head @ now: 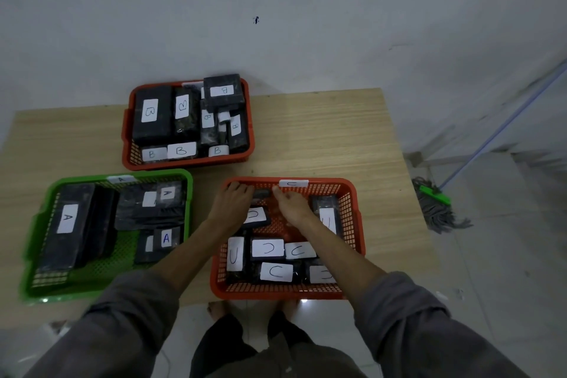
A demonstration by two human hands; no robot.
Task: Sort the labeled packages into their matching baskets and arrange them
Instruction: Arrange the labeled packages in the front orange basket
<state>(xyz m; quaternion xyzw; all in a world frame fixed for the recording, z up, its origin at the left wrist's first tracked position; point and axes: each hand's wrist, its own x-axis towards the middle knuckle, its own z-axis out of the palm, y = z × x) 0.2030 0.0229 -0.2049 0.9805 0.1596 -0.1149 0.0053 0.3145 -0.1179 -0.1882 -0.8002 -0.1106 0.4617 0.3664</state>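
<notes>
An orange basket labelled C (352, 224) stands at the table's near right with several black packages marked C inside. Both my hands reach into its far end. My left hand (234, 198) and my right hand (291, 204) together hold a small dark package (261, 193) between them, just under the basket's far rim. A C package (256, 215) lies right below them. A green basket (184, 193) at the left holds A packages. A second orange basket (127, 144) at the back holds B packages.
The wooden table (322, 138) stands against a white wall. A mop with a green head (435, 196) lies on the tiled floor to the right. My feet show under the table's near edge.
</notes>
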